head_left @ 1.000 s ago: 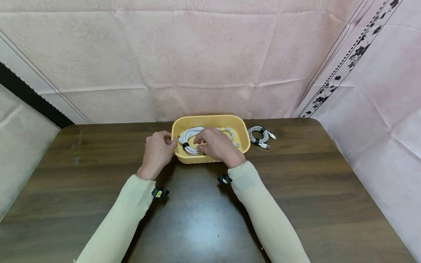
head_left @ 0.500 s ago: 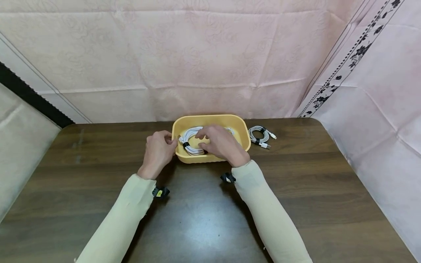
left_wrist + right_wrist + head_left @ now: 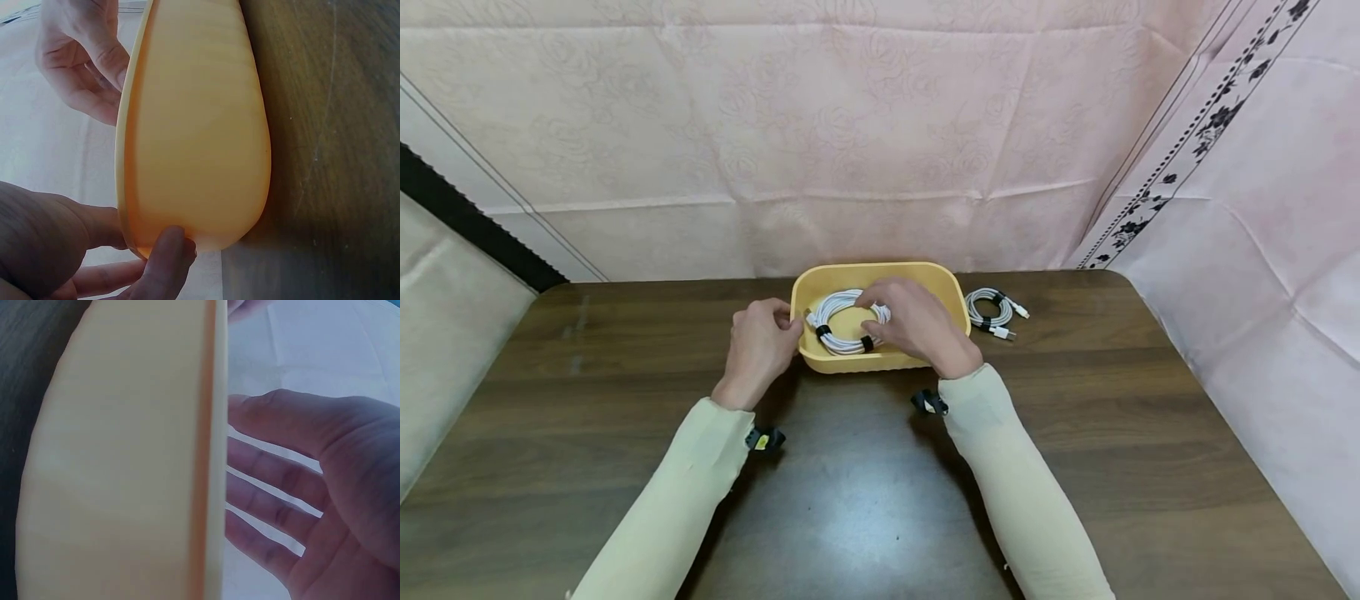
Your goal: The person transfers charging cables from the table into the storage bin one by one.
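A yellow rectangular plastic bin (image 3: 874, 364) stands at the far edge of the table. My left hand (image 3: 762, 343) pinches its left wall, with the thumb outside in the left wrist view. Inside on the left lies a white coiled cable (image 3: 829, 315) with black ties. My right hand (image 3: 917, 321) reaches into the bin, its thumb and index finger spread apart at the right side of this coil. In the right wrist view its fingers (image 3: 275, 515) are extended, their tips hidden behind the bin's wall. The hand covers the bin's right part.
Another white coiled cable (image 3: 992, 308) with black ties lies on the table just right of the bin. The brown wooden table (image 3: 850, 500) ends at a pale cloth wall (image 3: 850, 150) right behind the bin.
My right hand has shifted slightly right within the bin, uncovering more of the left coil. The second coil, seen in the bin's right part earlier, is now hidden by this hand. My left hand stays put.
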A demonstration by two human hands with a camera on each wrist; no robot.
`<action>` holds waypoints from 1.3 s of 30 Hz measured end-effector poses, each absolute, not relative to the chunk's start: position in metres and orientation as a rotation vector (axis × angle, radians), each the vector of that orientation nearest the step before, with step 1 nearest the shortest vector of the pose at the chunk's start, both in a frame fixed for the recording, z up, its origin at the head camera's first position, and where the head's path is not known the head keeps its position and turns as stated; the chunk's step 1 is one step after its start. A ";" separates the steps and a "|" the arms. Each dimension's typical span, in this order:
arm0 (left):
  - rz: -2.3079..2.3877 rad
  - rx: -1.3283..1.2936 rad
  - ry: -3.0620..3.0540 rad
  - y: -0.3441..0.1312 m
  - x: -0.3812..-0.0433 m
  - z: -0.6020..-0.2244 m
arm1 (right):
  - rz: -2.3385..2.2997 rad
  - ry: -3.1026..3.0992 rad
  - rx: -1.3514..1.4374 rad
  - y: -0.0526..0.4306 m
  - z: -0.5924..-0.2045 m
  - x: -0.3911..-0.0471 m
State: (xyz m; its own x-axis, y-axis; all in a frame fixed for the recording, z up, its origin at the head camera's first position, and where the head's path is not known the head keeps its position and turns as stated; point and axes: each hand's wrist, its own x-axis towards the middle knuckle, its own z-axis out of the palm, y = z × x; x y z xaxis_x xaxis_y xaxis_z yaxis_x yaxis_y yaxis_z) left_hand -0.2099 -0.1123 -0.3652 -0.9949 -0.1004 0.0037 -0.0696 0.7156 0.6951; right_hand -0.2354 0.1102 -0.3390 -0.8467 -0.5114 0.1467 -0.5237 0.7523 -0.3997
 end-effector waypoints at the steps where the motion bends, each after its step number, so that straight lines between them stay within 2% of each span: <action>1: -1.159 0.141 -2.871 -0.112 -0.210 -0.365 | 0.682 -2.912 0.864 0.111 -0.339 -0.236; 19: -1.172 0.153 -2.880 -0.110 -0.210 -0.368 | 0.624 -2.850 0.817 0.131 -0.333 -0.238; 39: -1.178 0.167 -2.889 -0.111 -0.209 -0.365 | 0.763 -2.862 0.708 0.146 -0.328 -0.238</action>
